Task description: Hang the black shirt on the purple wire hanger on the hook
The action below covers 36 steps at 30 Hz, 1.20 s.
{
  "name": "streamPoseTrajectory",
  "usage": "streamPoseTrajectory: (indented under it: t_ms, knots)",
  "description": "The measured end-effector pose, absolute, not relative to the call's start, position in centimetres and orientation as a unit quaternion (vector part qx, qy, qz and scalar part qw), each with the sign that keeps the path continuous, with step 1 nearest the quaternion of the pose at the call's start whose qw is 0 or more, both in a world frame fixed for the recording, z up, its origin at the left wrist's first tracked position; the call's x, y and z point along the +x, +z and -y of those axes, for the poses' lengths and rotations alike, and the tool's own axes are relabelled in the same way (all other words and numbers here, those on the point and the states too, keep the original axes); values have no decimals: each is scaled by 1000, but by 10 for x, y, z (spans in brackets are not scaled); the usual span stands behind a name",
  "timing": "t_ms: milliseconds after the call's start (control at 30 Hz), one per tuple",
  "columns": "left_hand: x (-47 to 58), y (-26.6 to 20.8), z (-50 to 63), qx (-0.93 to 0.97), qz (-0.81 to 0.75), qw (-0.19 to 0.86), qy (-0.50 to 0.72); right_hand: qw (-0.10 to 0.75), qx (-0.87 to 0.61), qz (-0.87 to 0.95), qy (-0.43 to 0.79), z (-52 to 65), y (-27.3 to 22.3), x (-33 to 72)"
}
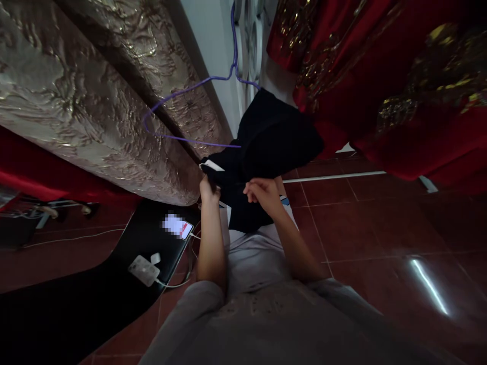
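Note:
A dark garment (281,134) with white parts hangs half on a purple wire hanger (182,91) and drapes down over my lap. The hanger's right side runs inside the cloth, while its left side is bare. My left hand (209,190) is closed on the garment's edge, close to a white strip. Over the middle of the dark cloth, my right hand (262,192) has its fingers curled in a pinch. What sits between those fingertips, if anything, is too small and dim to make out.
Left of me, a black bench (148,218) carries a lit phone (184,229) and a white power bank (143,270) with cables. A shiny beige curtain (125,126) hangs at left. Red gold-trimmed fabric (342,91) hangs at right, above red floor tiles (365,223).

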<state>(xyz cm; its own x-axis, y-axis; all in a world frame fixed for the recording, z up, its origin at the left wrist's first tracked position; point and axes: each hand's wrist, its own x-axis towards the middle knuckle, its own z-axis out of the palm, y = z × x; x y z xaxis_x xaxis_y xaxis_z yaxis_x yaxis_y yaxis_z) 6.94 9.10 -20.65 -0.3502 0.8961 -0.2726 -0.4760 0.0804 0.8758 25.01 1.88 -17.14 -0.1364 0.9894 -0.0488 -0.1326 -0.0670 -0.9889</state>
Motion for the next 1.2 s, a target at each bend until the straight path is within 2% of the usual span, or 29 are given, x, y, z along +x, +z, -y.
streamPoseTrajectory:
  t_ms: [100, 233, 333, 467, 633, 733, 833, 967, 1033, 1200]
  knots:
    - [93, -202, -79, 264, -479, 523, 654, 523, -498, 431, 542, -20, -179, 272]
    - [119, -169, -60, 510, -411, 481, 582, 586, -502, 480, 417, -18, -176, 288]
    - [137, -144, -43, 629, -370, 403, 552, 580, -487, 539, 369, -17, -172, 284]
    - [142, -125, -33, 711, -350, 293, 535, 512, -416, 549, 514, -20, -166, 268]
    - [112, -145, -47, 744, -273, 424, 439, 417, -470, 403, 665, -18, -135, 266]
    - [83, -163, -57, 846, -255, 375, 281, 355, -429, 446, 701, -17, -98, 291]
    - [47, -160, -68, 923, -262, 265, 96, 357, -349, 612, 614, -23, -57, 319]
    - [-8, -131, -88, 913, -393, 71, 81, 476, -331, 721, 379, -52, -31, 322]
    - [-29, -118, -94, 888, -456, 18, 64, 500, -358, 728, 303, -78, -43, 308]
    - [-55, -114, -82, 859, -509, 35, 29, 417, -419, 751, 295, -140, -117, 280]
